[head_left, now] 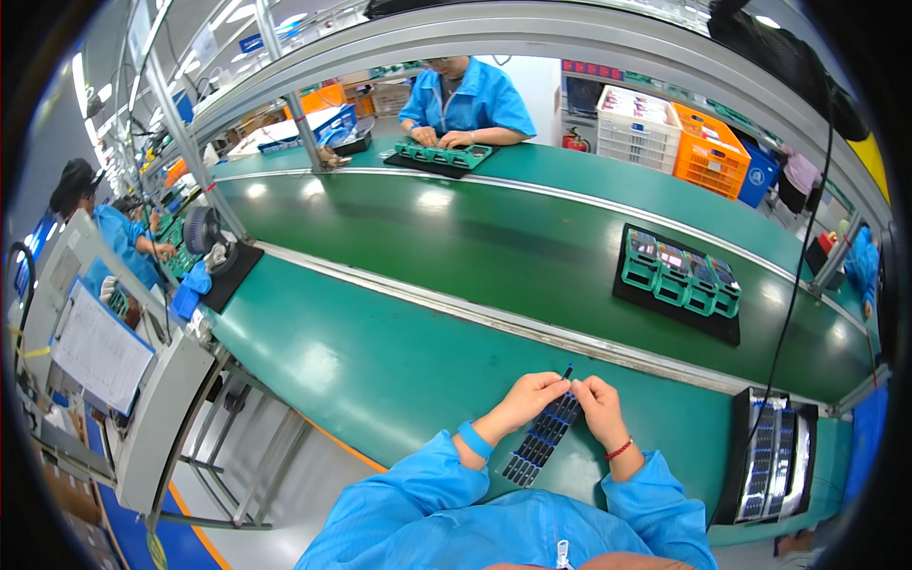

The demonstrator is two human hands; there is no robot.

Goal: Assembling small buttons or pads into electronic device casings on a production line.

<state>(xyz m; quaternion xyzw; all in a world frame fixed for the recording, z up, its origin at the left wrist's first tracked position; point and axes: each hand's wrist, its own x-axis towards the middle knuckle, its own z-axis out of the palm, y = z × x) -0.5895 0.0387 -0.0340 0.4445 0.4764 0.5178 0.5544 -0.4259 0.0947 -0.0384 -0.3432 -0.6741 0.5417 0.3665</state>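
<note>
Both hands meet over the green bench at the upper end of a clear sheet (541,442) bearing rows of small black pieces with blue ends. My left hand (524,403), a blue band at its wrist, is closed with thumb and fingers pinched at the sheet's top. My right hand (600,414), a red bracelet at its wrist, pinches the same end from the other side. Between the fingertips a short black strip with a blue tip (569,370) sticks up. The fingertips partly hide where it meets the sheet.
More such sheets (774,456) lie on a black tray at the right. Beyond a metal rail, the green belt (456,247) carries a black mat with several green frames (679,275). A co-worker (470,104) handles similar frames opposite. A tape reel (201,231) stands left; a black cable (798,275) hangs right.
</note>
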